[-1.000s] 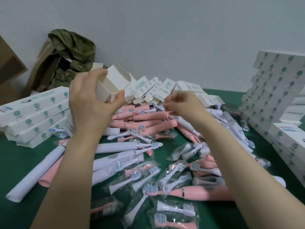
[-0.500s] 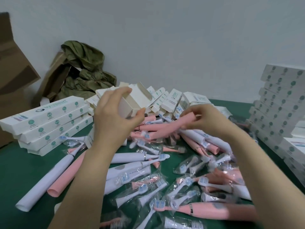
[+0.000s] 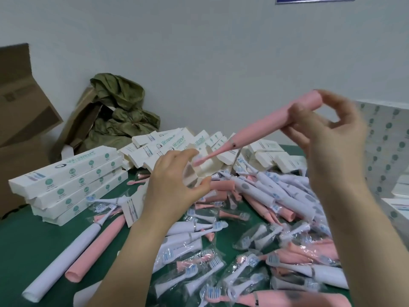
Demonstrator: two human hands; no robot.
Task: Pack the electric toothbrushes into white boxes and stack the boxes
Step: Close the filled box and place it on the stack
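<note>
The right hand (image 3: 327, 134) is up over the table, thumb and fingertips pinching the thick end of one pink toothbrush (image 3: 254, 135). The hand is blurred, so exactly how the fingers sit is hard to read. The left hand (image 3: 174, 180), lower and nearer the middle, curls round one open white box (image 3: 192, 173), thumb underneath and fingers over the top.

The toothbrush is in the air between the two hands. Its long axis slants from upper right to lower left, handle end high, bristle end pointing down at the mouth of the box. Whether the tip is inside or only at the opening I cannot make out.

Under the hands lies a heap of loose toothbrushes (image 3: 276, 196), white and pink, mixed with brush heads in clear bags (image 3: 254, 238), too tangled to count. Two handles lie apart at the left, side by side: one white handle (image 3: 66, 258) and one pink handle (image 3: 97, 247).

Behind those is a left stack (image 3: 66, 180) of four closed boxes. A jumble of empty boxes (image 3: 168, 142) sits at the back, partly hidden by the left hand. A taller right stack (image 3: 387, 140) is blurred and cut off by the edge. All of this rests on a green table (image 3: 26, 244). An olive cloth (image 3: 124, 111) and a brown carton (image 3: 20, 107) stand against the wall.
</note>
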